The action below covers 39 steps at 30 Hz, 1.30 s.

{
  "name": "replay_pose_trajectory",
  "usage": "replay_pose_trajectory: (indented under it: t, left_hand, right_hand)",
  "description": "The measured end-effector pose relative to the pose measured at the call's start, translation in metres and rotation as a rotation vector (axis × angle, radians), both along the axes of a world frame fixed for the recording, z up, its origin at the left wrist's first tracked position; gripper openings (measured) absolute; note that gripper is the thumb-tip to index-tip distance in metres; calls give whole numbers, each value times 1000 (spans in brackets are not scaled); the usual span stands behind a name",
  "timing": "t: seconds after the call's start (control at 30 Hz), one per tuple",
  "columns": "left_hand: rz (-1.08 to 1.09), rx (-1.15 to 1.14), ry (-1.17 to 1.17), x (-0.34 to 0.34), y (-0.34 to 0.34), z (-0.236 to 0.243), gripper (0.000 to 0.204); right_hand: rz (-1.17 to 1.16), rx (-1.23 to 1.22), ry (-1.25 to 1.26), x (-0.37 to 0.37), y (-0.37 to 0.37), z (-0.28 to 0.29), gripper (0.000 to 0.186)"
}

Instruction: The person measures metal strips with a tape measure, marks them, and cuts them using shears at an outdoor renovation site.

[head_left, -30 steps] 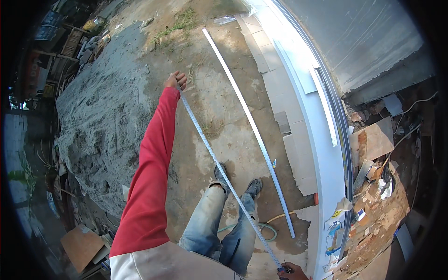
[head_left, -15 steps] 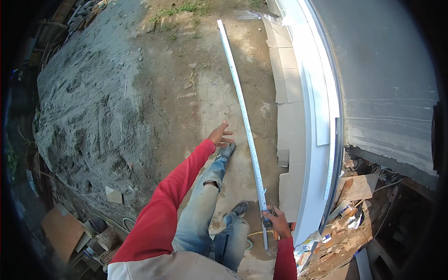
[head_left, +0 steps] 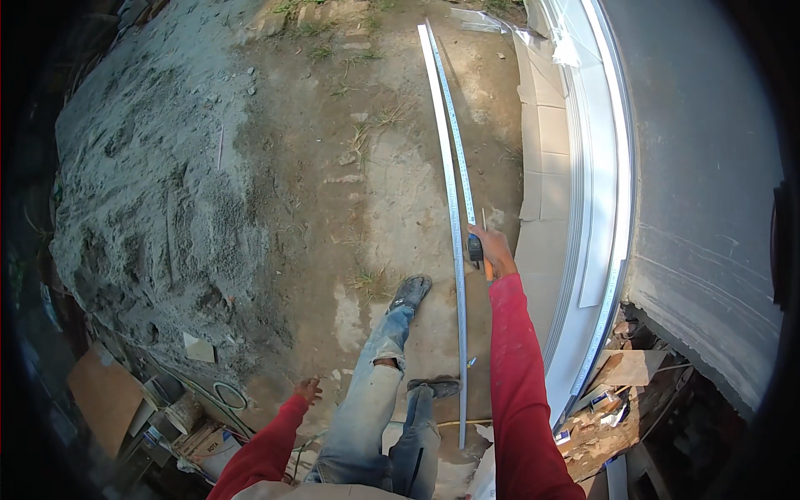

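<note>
A long white strip lies on the dirt ground, running from beside my feet to the far end. A measuring tape stretches along the strip's far half. My right hand is shut on the dark tape case beside the strip, with something thin and orange sticking out below the fingers. My left hand hangs low at my side, fingers loose, holding nothing. My legs in jeans and dark shoes stand just left of the strip.
A big heap of grey sand fills the left. White curved panels and flat cardboard sheets lie along a concrete wall on the right. Boxes, a hose coil and scraps clutter the lower corners.
My right hand has moved from the strip's near end to its middle, with the tape now laid along the far half. My left arm has dropped back to my side.
</note>
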<state>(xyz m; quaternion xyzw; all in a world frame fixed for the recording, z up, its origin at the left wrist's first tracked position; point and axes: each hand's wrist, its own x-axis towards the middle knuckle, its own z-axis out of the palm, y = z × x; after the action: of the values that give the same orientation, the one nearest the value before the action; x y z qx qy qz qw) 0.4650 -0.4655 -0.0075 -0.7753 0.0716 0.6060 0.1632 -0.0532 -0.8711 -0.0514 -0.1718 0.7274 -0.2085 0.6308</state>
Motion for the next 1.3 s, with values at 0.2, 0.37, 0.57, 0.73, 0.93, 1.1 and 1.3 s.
replay_pose_trajectory:
  t: [0.2,0.37,0.57,0.73,0.93,1.1,1.3]
  left_hand:
    - [151,14,80,-33,5,11,70]
    - [152,-61,153,-74,-1,1,61]
    - [159,-175,182,-80,12,-8,60]
    - [157,-84,137,-62,16,7,62]
    - [109,-83,101,-51,5,17,66]
    - [-35,-119,104,-57,-1,10,65]
    - [-460,-456,233,-77,-9,-9,57]
  right_hand:
    - [-23,-12,-23,9,-7,-25,36]
    - [-14,-13,-10,6,10,-37,35]
    - [-13,-28,19,-1,27,-40,34]
    - [-42,-84,28,-9,40,-52,35]
    - [-37,-71,-1,-23,57,-65,37]
    - [-37,-30,99,-42,149,-36,44]
    - [1,59,103,-94,388,9,59]
